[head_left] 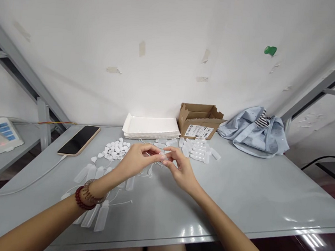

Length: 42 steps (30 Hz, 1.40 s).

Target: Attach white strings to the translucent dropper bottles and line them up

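Note:
Over the middle of the grey table, my left hand (141, 158) and my right hand (181, 169) meet fingertip to fingertip. Both pinch a small translucent plastic piece (162, 157); the fingers cover much of it, so its exact kind is hidden. Left of my hands lies a pile of small white caps (115, 149). Flat translucent plastic sleeves (101, 217), some with thin white cords, are spread beside and beneath my left forearm. More clear sleeves (199, 149) lie in a heap beyond my right hand.
At the back stand a stack of white trays (152, 127) and an open cardboard box (199, 124). A blue cloth (254, 137) is bunched at the back right. The phone (79, 140) at left has a charging cable (33, 182) running off the table's left side.

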Available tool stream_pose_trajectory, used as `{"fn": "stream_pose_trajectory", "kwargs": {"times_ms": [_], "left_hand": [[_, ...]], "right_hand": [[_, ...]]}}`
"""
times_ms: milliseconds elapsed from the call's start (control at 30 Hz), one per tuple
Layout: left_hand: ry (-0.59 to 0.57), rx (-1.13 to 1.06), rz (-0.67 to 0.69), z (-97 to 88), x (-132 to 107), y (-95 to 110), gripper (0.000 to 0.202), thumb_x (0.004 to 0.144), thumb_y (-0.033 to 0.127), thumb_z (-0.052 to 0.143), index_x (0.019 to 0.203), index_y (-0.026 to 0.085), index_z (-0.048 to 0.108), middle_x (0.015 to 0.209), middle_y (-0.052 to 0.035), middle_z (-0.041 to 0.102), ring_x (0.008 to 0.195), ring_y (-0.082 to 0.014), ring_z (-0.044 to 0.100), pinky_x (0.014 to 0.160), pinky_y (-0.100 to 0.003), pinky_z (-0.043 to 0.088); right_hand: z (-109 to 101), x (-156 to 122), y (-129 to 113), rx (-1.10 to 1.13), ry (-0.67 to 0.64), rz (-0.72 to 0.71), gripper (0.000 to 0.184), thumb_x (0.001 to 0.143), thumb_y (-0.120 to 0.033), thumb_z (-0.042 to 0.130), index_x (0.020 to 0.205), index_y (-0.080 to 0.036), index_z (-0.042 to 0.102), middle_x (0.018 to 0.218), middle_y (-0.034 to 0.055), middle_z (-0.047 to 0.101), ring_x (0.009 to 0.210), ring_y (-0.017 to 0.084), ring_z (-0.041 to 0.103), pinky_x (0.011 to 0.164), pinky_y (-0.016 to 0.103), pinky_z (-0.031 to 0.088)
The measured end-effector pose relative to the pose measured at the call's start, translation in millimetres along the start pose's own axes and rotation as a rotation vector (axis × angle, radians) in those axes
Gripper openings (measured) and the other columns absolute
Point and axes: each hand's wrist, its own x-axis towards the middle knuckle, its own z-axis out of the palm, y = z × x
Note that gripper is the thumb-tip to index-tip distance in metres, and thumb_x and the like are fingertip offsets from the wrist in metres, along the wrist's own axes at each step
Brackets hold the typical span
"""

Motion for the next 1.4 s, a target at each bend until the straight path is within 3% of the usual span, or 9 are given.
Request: {"fn": "stream_pose_trajectory", "kwargs": {"times_ms": [200, 267, 400, 567, 833, 967, 1100, 1267, 1400], "left_hand": [[0.015, 0.036, -0.007, -8.1, 0.1, 4.6, 0.034, 0.085, 0.043, 0.051, 0.076, 0.017, 0.070, 0.076, -0.0041, 0.071, 0.073, -0.0183, 0.064, 0.067, -0.028, 0.052], [0.008, 0.117, 0.110, -8.9, -3.9, 4.8, 0.025, 0.083, 0.037, 0.055, 0.092, 0.019, 0.068, 0.093, -0.0049, 0.071, 0.086, -0.0201, 0.063, 0.073, -0.030, 0.052], [-0.042, 0.339, 0.358, -6.3, -13.0, 2.6, 0.035, 0.079, 0.034, 0.062, 0.111, 0.022, 0.060, 0.115, -0.0080, 0.063, 0.104, -0.0241, 0.057, 0.084, -0.037, 0.049], [0.015, 0.492, 0.438, -0.5, -20.4, -4.0, 0.048, 0.074, 0.037, 0.070, 0.116, 0.022, 0.054, 0.114, -0.0099, 0.059, 0.107, -0.0272, 0.054, 0.090, -0.044, 0.046], [0.052, 0.610, 0.515, 3.5, -24.9, -9.3, 0.040, 0.075, 0.028, 0.065, 0.111, 0.019, 0.051, 0.110, -0.0106, 0.058, 0.103, -0.0264, 0.052, 0.087, -0.041, 0.045], [0.015, 0.657, 0.539, -1.7, -27.2, -12.2, 0.040, 0.076, 0.025, 0.062, 0.113, 0.017, 0.049, 0.110, -0.0111, 0.058, 0.103, -0.0264, 0.050, 0.088, -0.041, 0.043], [-0.070, 0.730, 0.548, -15.1, -36.0, -19.2, 0.044, 0.077, 0.027, 0.062, 0.116, 0.016, 0.047, 0.112, -0.0108, 0.056, 0.108, -0.0268, 0.046, 0.092, -0.042, 0.040], [-0.225, 0.781, 0.505, -28.2, -47.1, -30.7, 0.042, 0.076, 0.023, 0.063, 0.114, 0.015, 0.049, 0.111, -0.0098, 0.056, 0.110, -0.0265, 0.043, 0.094, -0.040, 0.039], [-0.299, 0.805, 0.473, -32.1, -47.5, -36.8, 0.038, 0.074, 0.021, 0.064, 0.109, 0.015, 0.052, 0.109, -0.0092, 0.056, 0.110, -0.0272, 0.042, 0.093, -0.040, 0.039]], "right_hand": [[-0.1, 2.1, -4.3, 0.506, -0.106, 0.239, 0.025, 0.080, -0.040, 0.063, 0.097, -0.021, 0.063, 0.077, 0.0018, 0.065, 0.076, 0.016, 0.059, 0.076, 0.031, 0.041], [0.2, 2.8, -4.6, 0.645, -0.134, 0.299, 0.026, 0.078, -0.040, 0.066, 0.093, -0.020, 0.065, 0.072, 0.0017, 0.064, 0.073, 0.016, 0.057, 0.073, 0.029, 0.041], [4.0, 3.0, -3.8, 0.857, -0.201, 0.420, 0.023, 0.074, -0.038, 0.070, 0.081, -0.017, 0.066, 0.069, 0.0020, 0.062, 0.063, 0.012, 0.051, 0.066, 0.026, 0.040], [10.3, 2.2, 0.2, 0.989, -0.232, 0.477, 0.024, 0.069, -0.036, 0.074, 0.076, -0.016, 0.063, 0.071, 0.0023, 0.060, 0.056, 0.010, 0.045, 0.059, 0.025, 0.041], [12.7, 1.2, 0.9, 0.979, -0.251, 0.474, 0.027, 0.068, -0.037, 0.075, 0.079, -0.015, 0.065, 0.074, 0.0041, 0.065, 0.062, 0.011, 0.051, 0.057, 0.022, 0.039], [10.5, 2.0, 3.5, 0.836, -0.291, 0.430, 0.027, 0.076, -0.041, 0.067, 0.086, -0.016, 0.066, 0.077, 0.0048, 0.066, 0.066, 0.013, 0.055, 0.064, 0.025, 0.042], [9.3, 2.4, 11.9, 0.407, -0.218, 0.319, 0.020, 0.085, -0.034, 0.057, 0.090, -0.017, 0.065, 0.079, 0.0038, 0.066, 0.071, 0.014, 0.057, 0.071, 0.028, 0.043], [16.4, 1.8, 27.2, -0.264, -0.229, -0.086, 0.018, 0.084, -0.008, 0.050, 0.093, -0.015, 0.065, 0.090, 0.0076, 0.067, 0.085, 0.018, 0.056, 0.080, 0.034, 0.044], [21.0, 3.0, 36.9, -0.427, -0.337, -0.325, 0.028, 0.081, -0.001, 0.053, 0.103, -0.015, 0.064, 0.107, 0.0092, 0.066, 0.096, 0.020, 0.052, 0.087, 0.035, 0.043]]}}
